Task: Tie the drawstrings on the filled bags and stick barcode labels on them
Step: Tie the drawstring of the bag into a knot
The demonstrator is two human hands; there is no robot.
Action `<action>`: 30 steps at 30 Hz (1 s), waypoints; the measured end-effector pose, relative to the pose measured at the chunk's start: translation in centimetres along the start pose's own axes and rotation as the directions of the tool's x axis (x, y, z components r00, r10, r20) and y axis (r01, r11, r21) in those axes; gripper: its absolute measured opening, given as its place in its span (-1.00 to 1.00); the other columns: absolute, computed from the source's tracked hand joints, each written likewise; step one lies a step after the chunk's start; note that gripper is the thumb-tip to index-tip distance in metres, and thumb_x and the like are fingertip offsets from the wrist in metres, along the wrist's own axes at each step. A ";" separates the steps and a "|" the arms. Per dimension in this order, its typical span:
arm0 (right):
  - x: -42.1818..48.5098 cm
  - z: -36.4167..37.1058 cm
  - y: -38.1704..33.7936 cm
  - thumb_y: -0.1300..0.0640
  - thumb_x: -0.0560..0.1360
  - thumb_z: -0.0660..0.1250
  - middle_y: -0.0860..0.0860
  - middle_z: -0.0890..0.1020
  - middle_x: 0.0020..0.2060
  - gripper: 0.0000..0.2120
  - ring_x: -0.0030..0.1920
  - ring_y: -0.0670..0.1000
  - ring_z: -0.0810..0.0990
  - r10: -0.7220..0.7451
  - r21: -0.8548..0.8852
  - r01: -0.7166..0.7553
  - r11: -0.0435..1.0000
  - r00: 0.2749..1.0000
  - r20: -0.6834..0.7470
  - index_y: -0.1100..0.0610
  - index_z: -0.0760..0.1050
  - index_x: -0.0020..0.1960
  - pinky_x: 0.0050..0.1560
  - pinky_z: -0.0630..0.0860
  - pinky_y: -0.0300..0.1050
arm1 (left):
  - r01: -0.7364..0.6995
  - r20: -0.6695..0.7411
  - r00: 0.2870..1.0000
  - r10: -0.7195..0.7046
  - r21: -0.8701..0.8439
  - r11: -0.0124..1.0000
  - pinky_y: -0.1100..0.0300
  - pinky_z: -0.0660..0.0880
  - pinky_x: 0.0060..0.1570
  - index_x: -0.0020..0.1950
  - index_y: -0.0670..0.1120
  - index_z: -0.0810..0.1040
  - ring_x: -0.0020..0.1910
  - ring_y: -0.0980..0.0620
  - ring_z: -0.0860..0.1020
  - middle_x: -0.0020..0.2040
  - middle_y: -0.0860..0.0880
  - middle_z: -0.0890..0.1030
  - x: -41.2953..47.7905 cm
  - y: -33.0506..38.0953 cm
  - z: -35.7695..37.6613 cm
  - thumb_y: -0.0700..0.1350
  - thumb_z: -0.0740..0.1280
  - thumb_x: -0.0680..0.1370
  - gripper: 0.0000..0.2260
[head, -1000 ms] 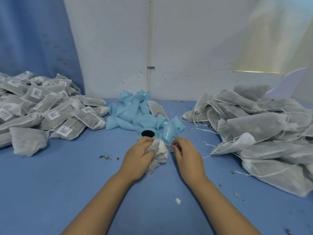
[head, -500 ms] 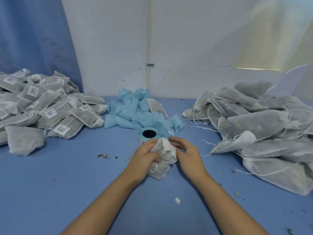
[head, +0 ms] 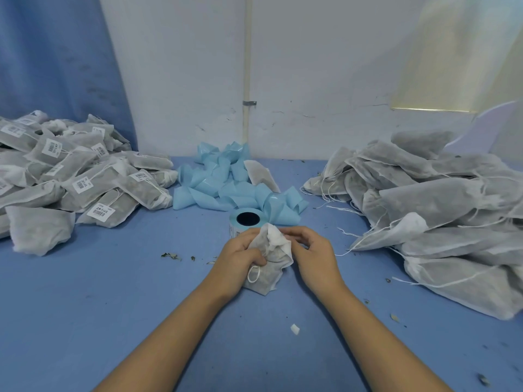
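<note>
While both forearms reached forward over the blue desk [head: 85, 321], a small white scrap [head: 295, 329] lay between them, nearer the person than either grip. The left grip [head: 240, 256] was curled around the gathered neck of a filled bag [head: 271, 264], and a loop of drawstring [head: 254, 274] hung out just below its fingers. The right grip [head: 314, 256] was curled too, its fingertips pinching the white mouth of the same bag from the other side. The bag sat between the two grips, low over the desk. Just beyond them stood the label roll [head: 247, 220], with loose blue backing strips [head: 226, 185] farther on. Well left of the grips lay a heap of labelled bags [head: 70, 176]; well right of them, a heap of unlabelled bags [head: 438, 210]
</note>
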State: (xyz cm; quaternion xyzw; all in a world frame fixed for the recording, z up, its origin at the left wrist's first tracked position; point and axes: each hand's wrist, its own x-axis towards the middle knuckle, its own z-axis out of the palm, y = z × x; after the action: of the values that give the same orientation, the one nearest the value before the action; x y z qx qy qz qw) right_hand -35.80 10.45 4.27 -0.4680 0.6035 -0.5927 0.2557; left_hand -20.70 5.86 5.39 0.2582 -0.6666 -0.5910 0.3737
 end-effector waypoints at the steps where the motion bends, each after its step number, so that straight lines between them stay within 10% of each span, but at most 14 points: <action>1: 0.1 0.0 0.0 0.28 0.51 0.34 -0.05 0.70 -0.11 -0.87 -0.06 -0.10 0.64 0.005 0.016 -0.005 1.000 1.000 -0.014 0.13 0.63 -0.01 -0.02 0.55 -0.23 | 0.001 -0.003 1.000 -0.001 0.003 1.000 0.34 0.46 -0.17 -0.03 -0.09 0.61 -0.16 0.14 0.57 -0.16 0.06 0.64 0.0 0.0 0.0 -0.23 0.23 0.22 -0.64; 30: 0.5 -0.7 -0.1 0.27 0.52 0.32 -0.07 0.69 -0.26 -0.89 -0.20 -0.16 0.64 0.148 0.318 -0.046 0.947 0.941 -0.303 0.09 0.57 -0.11 -0.13 0.52 -0.36 | -0.039 -0.140 0.989 0.047 0.059 0.998 0.50 0.40 -0.15 0.01 0.09 0.53 -0.10 0.32 0.52 0.01 0.09 0.57 -0.2 0.2 0.2 -0.17 0.23 0.25 -0.63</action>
State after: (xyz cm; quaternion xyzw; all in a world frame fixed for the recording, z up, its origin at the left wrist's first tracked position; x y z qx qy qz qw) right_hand -36.55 10.35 4.60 -0.2885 0.5604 -0.7343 0.2522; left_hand -20.79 6.17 5.60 0.2953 -0.6601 -0.5442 0.4254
